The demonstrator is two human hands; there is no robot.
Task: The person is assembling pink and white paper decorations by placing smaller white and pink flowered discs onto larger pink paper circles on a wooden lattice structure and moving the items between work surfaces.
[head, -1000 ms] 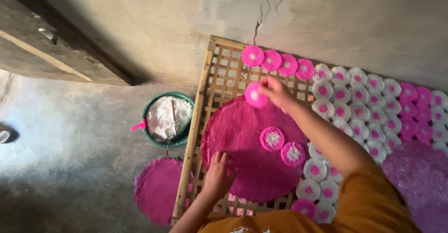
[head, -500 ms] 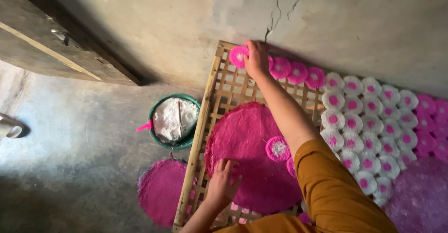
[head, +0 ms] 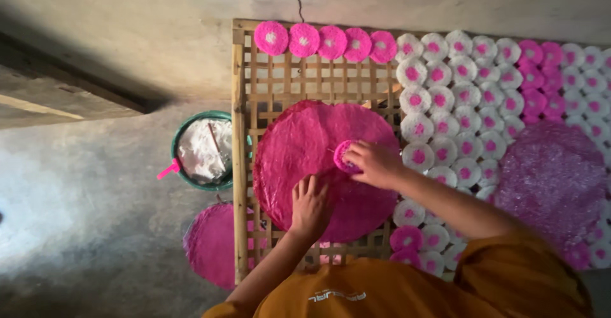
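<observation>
bamboo lattice rack on concrete floor | on rack: big pink round mat ctr, row of pink discs along far edge, white discs w/ pink ctrs right, purple mat far right | on floor: green basin, pink mat partly under rack

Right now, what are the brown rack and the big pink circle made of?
The brown rack looks like bamboo or wood: pale, matt strips crossed into an open lattice. The big pink circle under the left hand looks like a woven or moulded mat, with a fine bumpy, slightly shiny texture; which one isn't clear.
</observation>
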